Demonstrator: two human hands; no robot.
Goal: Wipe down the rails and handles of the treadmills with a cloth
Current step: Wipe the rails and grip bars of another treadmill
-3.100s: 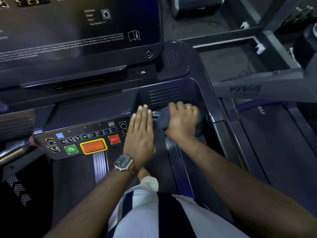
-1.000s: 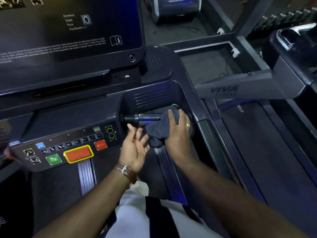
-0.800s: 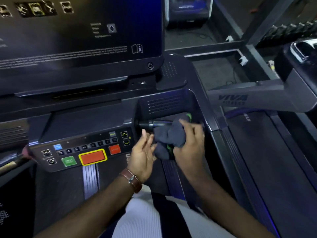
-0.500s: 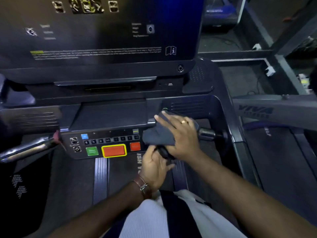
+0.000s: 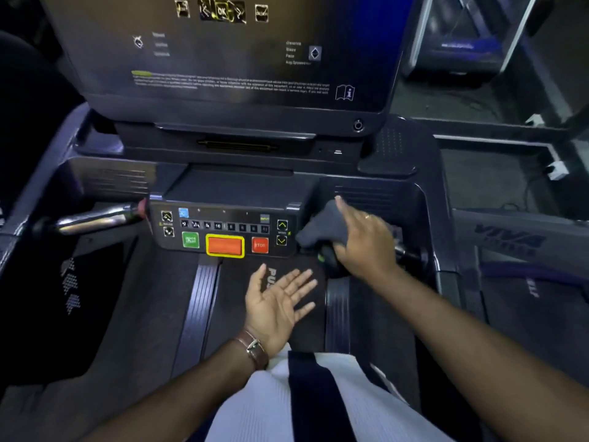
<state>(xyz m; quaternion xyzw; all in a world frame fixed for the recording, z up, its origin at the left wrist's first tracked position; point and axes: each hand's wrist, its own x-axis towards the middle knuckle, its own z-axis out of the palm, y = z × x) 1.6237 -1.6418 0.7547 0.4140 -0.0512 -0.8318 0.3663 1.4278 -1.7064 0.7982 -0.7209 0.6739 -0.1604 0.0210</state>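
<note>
Pressing the soft, light grey cloth (image 5: 322, 228) over the right handle (image 5: 406, 252) beside the control panel (image 5: 224, 231), my right grip (image 5: 363, 240) curls round both. It bunches easily, so I judge wrapping it round the stiff bar works best; my left grip (image 5: 277, 303) hangs spread, empty.

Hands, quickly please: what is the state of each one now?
Left hand: open, palm up, holding nothing.
Right hand: fingers curled on the dark grey cloth, over the right handle.

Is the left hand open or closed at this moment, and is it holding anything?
Open, holding nothing. The left hand is palm up with fingers spread above the treadmill deck, apart from the cloth.
</note>
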